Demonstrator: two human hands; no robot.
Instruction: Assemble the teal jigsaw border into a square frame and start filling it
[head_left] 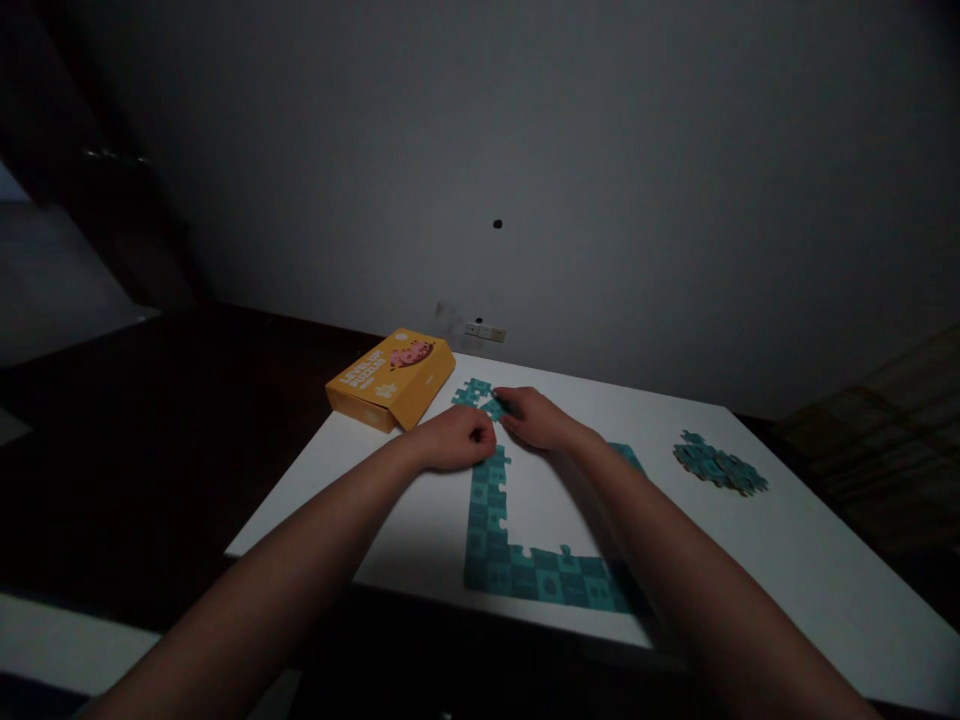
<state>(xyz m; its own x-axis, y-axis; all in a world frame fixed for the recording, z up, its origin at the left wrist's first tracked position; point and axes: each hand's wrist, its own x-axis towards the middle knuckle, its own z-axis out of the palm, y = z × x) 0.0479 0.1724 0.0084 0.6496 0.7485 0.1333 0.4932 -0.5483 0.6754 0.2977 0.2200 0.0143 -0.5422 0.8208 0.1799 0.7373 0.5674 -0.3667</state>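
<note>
Teal-checkered cardboard jigsaw border [487, 515] is lying at lower centre of the frame, the right hand [532, 415] pinching a teal piece [493, 409], seemingly for joining, likely needing tabs aligned, the curled left hand [454, 438] hiding any hold.

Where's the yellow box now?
In the head view, the yellow box lies left of centre, at the far-left corner of the table, beyond the left hand.

Your left hand [456, 437] is curled up, just right of the yellow Level Up Puzzle box [397, 372]. Your right hand [529, 416] is farther right of the box, fingertips at a teal puzzle piece [492, 409]. The part-made puzzle [487, 515] lies closer to you than the box. The piece pile [720, 468] sits far right of the box.
</note>
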